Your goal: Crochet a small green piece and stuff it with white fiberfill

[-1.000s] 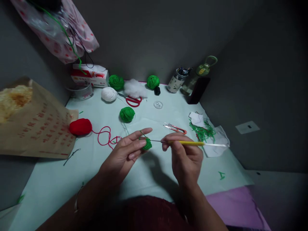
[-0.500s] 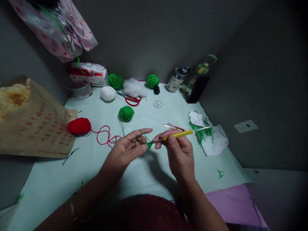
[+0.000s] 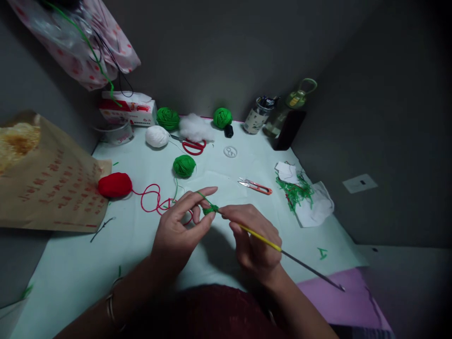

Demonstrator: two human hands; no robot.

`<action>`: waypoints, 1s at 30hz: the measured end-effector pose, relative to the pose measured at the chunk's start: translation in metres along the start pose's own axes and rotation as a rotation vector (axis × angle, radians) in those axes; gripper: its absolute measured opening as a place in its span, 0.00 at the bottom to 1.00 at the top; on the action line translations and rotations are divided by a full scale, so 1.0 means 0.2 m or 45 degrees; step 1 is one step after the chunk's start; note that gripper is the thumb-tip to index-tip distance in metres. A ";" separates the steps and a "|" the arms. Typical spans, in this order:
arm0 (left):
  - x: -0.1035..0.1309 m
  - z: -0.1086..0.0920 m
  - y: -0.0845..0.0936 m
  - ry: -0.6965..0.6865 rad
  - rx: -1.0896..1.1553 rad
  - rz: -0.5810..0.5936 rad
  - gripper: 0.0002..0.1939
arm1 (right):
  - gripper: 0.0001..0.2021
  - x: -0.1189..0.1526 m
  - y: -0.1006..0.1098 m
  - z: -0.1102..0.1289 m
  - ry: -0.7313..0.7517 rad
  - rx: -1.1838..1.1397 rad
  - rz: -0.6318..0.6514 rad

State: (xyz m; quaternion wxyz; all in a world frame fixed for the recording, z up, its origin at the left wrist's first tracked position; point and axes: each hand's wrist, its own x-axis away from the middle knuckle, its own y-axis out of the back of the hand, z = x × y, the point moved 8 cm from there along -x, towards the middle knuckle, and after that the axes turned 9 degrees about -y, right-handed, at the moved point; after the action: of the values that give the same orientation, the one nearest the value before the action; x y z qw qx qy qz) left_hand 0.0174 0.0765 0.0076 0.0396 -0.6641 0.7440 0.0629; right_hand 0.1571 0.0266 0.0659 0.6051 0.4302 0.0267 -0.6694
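Between thumb and fingers, my left hand (image 3: pixel 180 226) pinches a small piece of green crochet (image 3: pixel 210 209), with green yarn running over the index finger. That strand leads back to a green yarn ball (image 3: pixel 184 166). My right hand (image 3: pixel 256 240) grips a crochet hook (image 3: pixel 263 239) by its yellow handle; one end meets the crochet piece, and the long metal other end slants down to the right. Thread snips (image 3: pixel 254 186) with orange handles lie just beyond my right hand. Red yarn loops (image 3: pixel 151 197) trail behind my left hand.
At the left stand a paper bag (image 3: pixel 52 183) and a red yarn ball (image 3: pixel 115 185). Along the back are a white yarn ball (image 3: pixel 157 136), red scissors (image 3: pixel 193 147), white stuffing (image 3: pixel 195 127), a pen holder (image 3: pixel 257 117) and a bottle (image 3: pixel 280 127). Green yarn scraps (image 3: pixel 296 190) lie right.
My right hand has rotated, swinging the hook's free end from pointing up right to down right. The snips now show fully. My left hand still pinches the crochet piece, slightly further left.
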 end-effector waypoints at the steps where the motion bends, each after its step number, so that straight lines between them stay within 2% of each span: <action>1: 0.01 0.00 0.00 0.004 0.022 -0.010 0.19 | 0.20 0.01 -0.01 0.00 0.016 0.054 0.002; 3: 0.01 0.03 -0.02 0.081 0.197 0.004 0.23 | 0.20 0.02 -0.02 0.00 0.061 0.199 0.023; 5: 0.02 0.06 -0.07 0.233 0.500 0.076 0.29 | 0.20 0.04 -0.02 0.01 0.158 0.292 0.006; 7: 0.03 0.09 -0.12 0.410 0.787 0.181 0.30 | 0.19 0.04 0.00 0.01 0.170 0.204 -0.060; 9: 0.03 0.10 -0.14 0.527 0.951 0.220 0.26 | 0.16 0.02 0.04 -0.05 -0.020 -0.049 -0.138; 12: 0.02 0.10 -0.11 0.517 0.985 0.166 0.23 | 0.12 0.00 0.06 -0.16 -0.368 -0.507 -0.243; 15: 0.02 0.08 -0.12 0.465 0.933 0.198 0.24 | 0.10 -0.02 0.01 -0.19 -0.497 -0.738 -0.171; 17: 0.02 0.07 -0.13 0.425 0.865 0.202 0.23 | 0.10 -0.03 -0.02 -0.19 -0.519 -0.701 -0.103; 20: 0.01 0.08 -0.10 0.365 0.782 0.101 0.24 | 0.13 -0.02 -0.02 -0.15 -0.396 -0.402 -0.088; 22: 0.00 0.09 -0.09 0.384 0.829 0.052 0.25 | 0.16 -0.01 -0.03 -0.08 -0.143 -0.103 -0.071; 24: 0.01 0.11 -0.12 0.485 0.950 0.092 0.24 | 0.20 0.01 -0.03 -0.02 0.060 0.081 -0.063; 25: 0.02 0.12 -0.13 0.549 1.017 0.131 0.22 | 0.20 0.01 -0.02 -0.02 0.063 0.073 -0.070; 27: 0.03 0.13 -0.15 0.642 1.113 0.181 0.18 | 0.17 -0.01 0.01 -0.08 -0.130 -0.133 -0.125; 30: 0.01 0.12 -0.13 0.589 1.075 0.124 0.16 | 0.13 -0.02 0.02 -0.19 -0.466 -0.597 -0.184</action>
State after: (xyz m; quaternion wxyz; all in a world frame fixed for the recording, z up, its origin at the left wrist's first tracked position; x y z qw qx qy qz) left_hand 0.0415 0.0756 -0.0183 0.1363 -0.5509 0.7240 -0.3921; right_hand 0.1807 0.0505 0.0471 0.6333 0.1480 0.1016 -0.7528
